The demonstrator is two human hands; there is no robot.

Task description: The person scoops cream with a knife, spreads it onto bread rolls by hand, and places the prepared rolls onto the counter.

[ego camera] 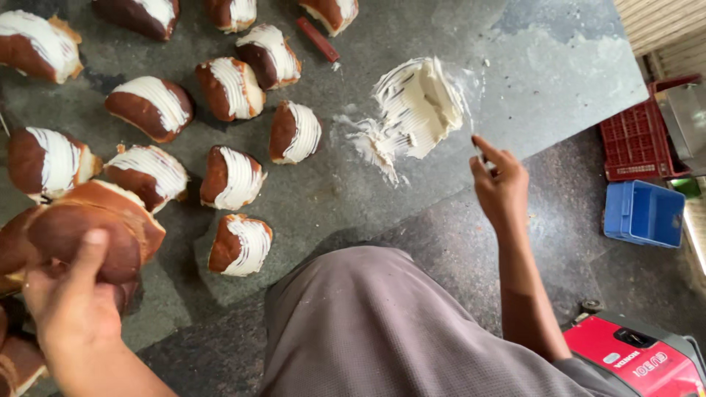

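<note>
Left hand (70, 309) clamps a brown bun (84, 231) at the counter's (331, 198) left edge; right hand (500, 184) pinches a knife beside the cream mound (419, 106). Best scoop lightly, spread evenly.

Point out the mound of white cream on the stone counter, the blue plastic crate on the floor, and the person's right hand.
Mound of white cream (421, 106): head view, middle.
Blue plastic crate (643, 213): head view, inner wall.
Right hand (501, 184): head view, back of hand.

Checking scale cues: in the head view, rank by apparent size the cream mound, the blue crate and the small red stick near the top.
1. Cream mound
2. Blue crate, on the floor farther away, so true size unsure
3. Red stick
</note>
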